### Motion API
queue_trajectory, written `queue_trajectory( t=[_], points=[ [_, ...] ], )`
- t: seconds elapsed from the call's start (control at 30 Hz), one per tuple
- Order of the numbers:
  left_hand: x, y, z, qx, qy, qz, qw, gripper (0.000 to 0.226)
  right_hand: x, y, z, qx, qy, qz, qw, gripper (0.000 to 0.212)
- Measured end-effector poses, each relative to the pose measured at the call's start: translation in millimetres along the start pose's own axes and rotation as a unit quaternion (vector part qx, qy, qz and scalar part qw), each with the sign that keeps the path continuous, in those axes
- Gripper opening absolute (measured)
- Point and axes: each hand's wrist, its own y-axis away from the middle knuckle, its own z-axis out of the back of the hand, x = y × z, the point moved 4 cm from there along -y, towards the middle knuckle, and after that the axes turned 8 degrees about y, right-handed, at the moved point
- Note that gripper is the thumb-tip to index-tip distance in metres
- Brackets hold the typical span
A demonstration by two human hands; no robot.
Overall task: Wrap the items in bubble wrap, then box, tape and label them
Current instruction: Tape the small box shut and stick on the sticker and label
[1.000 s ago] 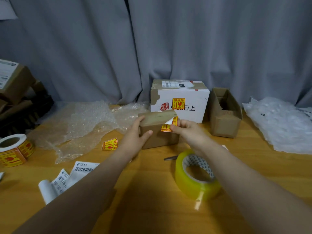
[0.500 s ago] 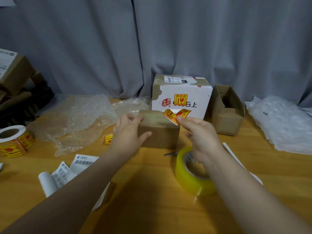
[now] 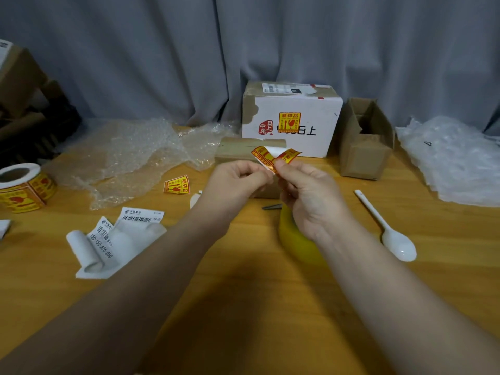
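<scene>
We pinch the label (image 3: 273, 157) between left hand (image 3: 235, 182) and right hand (image 3: 308, 197), fingers of both curled on it. Label held just in front of the box (image 3: 232, 150); tape (image 3: 293, 239) nearer us than box.

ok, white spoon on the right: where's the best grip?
Likely the slim handle of the white spoon, pinched across from above: it lies flat on the table, bowl toward the person, handle free on both sides.

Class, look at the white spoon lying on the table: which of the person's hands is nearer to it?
Right. The right hand is left of the white spoon in the picture; the left hand lies beyond it, farther away. Both pinch the sticker.
</scene>
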Motion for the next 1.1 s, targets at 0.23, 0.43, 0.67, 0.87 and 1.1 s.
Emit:
queue_trajectory(
  t=[0.23,0.43,0.67,0.87,1.1],
  points=[
    [-3.0,0.8,3.1,-0.021,-0.021,-0.008,1.000,0.009,4.2,5.6,-5.7,0.018,-0.003,-0.021,1.000,0.012],
    [0.3,1.3,7.0,-0.022,-0.073,-0.042,0.996,0.018,3.6,4.9,-7.9,0.026,-0.003,-0.080,0.996,0.014],
    [-4.7,0.8,13.5,-0.028,-0.170,-0.115,0.978,0.008,4.6,4.5,-7.0,0.037,-0.014,-0.123,0.992,0.008],
    [-4.4,-0.1,20.6,-0.048,-0.262,-0.163,0.950,0.003,2.9,2.6,-4.0,0.026,0.015,-0.126,0.992,0.008],
    [-0.5,-2.6,39.0,-0.090,-0.276,-0.144,0.946,0.017,2.3,-1.1,5.2,0.014,0.036,-0.137,0.990,0.008]
  ],
)
